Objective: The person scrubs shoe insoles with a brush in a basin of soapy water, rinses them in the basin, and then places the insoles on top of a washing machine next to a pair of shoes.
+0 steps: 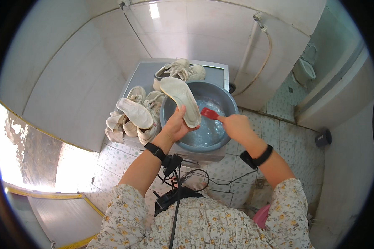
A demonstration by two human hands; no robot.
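Note:
My left hand [178, 125] is closed on a pale, off-white shoe insole [180, 96], tilted up over the left side of a grey-blue basin [232, 108]. Cloudy, bubbly water [210, 135] fills the basin's bottom. In my right hand [239, 129], over the basin's right side, is a small red brush [210, 113] by its end; its bristles do not show. The brush is apart from the insole. Left of the basin, a second insole [135, 113] lies across white sneakers [136, 94]. Another pair of white sneakers [183, 71] sits behind the basin.
Basin and shoes stand on a grey-topped appliance [145, 68] against the tiled wall. A hose [265, 62] hangs from a wall tap. Black cables [191, 178] dangle before my body. A dark bin [323, 137] and a doorway to a toilet [305, 70] are at right.

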